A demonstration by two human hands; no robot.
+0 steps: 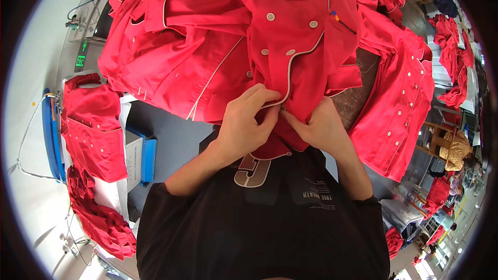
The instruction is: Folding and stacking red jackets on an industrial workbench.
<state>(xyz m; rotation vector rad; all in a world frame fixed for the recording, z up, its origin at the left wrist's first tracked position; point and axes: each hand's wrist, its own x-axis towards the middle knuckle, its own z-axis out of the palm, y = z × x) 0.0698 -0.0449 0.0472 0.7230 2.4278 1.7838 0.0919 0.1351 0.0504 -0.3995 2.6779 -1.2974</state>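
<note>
A red double-breasted jacket with white piping and pale buttons lies in front of me, its lower front edge drawn toward my body. My left hand pinches the piped edge between thumb and fingers. Close beside it, my right hand grips the cloth of the same jacket, thumb near the piping. The two hands nearly meet at the edge. Folds hide some of the right fingers. A lower flap of the jacket hangs against my black shirt.
More red jackets are heaped at the far left, and another hangs over the brown tabletop at right. Red garments lie on a surface at left, near a blue crate. A person sits far right.
</note>
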